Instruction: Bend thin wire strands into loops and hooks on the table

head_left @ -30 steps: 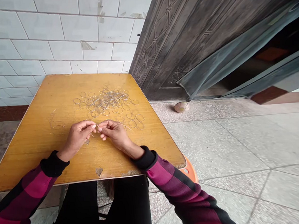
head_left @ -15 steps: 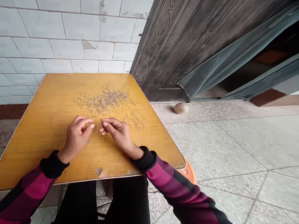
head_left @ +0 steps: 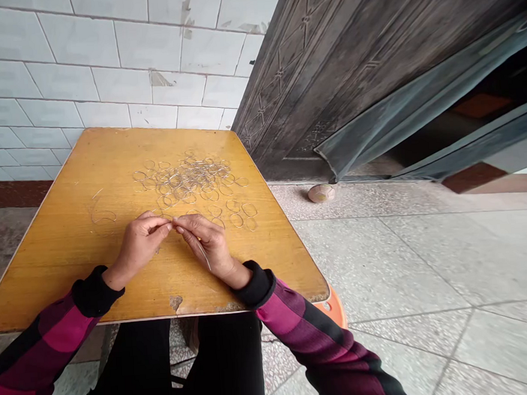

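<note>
- Writing: small pale marks like scratched characters on the dark carved door [head_left: 308, 62], just right of upper centre; too small to read.
- Left hand [head_left: 141, 241], centre left of the frame: the forearm comes up from the lower left corner, wrist just above the table, back of the hand facing up. Thumb and index finger reach rightward and pinch together on a thin wire [head_left: 204, 253]; the tips hide the exact grip.
- Right hand [head_left: 212, 243], near the middle: the forearm slants in from the lower right, fingers pointing to the upper left. Thumb and index finger are clamped on the same wire, whose pale tail curves down across the palm side. The two hands' fingertips meet.
- Beyond the hands, a tangled pile of wire rings [head_left: 190, 177] lies on the yellow wooden table [head_left: 107, 154].
- Several loose rings [head_left: 236, 216] lie right of the fingertips; curved wire pieces [head_left: 104, 219] lie left.
- Right of the table, a pale ball [head_left: 321, 193] sits on the floor.
</note>
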`<state>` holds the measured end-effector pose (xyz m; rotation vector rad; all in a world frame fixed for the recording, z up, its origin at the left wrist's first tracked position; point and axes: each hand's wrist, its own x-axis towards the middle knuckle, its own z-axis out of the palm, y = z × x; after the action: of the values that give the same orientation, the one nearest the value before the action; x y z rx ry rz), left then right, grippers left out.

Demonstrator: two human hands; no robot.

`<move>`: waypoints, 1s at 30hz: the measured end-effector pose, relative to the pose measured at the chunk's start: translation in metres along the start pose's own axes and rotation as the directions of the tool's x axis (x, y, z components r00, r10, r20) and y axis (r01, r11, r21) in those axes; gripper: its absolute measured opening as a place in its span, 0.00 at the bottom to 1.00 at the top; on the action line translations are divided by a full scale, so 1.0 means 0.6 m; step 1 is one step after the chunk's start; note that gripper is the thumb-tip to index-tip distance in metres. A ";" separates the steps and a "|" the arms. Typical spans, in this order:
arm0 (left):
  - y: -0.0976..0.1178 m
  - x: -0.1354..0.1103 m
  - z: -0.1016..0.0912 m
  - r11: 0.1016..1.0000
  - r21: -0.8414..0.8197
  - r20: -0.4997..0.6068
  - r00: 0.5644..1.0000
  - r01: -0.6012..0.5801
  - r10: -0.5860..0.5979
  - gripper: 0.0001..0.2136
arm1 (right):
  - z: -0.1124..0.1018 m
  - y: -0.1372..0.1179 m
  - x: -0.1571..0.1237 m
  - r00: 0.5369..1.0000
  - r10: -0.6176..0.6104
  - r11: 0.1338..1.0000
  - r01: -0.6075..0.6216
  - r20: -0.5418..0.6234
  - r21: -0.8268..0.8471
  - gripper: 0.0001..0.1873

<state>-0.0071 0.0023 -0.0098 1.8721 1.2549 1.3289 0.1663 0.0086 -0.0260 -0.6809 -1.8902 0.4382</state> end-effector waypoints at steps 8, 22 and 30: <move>-0.001 -0.001 0.005 0.835 -0.401 0.067 0.921 0.376 -0.383 0.06 | 0.000 -0.004 -0.004 0.997 -0.071 0.997 0.071 0.034 0.003 0.19; 0.008 0.012 0.003 0.311 -0.736 0.398 0.755 0.602 -0.521 0.09 | 0.003 -0.002 -0.007 0.991 -0.128 0.992 0.127 0.041 0.020 0.20; 0.003 0.015 0.000 0.257 -0.737 0.439 0.732 0.625 -0.521 0.08 | 0.004 -0.004 -0.004 0.970 -0.192 0.978 0.202 0.148 -0.051 0.18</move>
<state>-0.0058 0.0095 -0.0047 0.6069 0.7936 1.0596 0.1644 0.0054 -0.0272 -0.5088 -2.0926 0.3046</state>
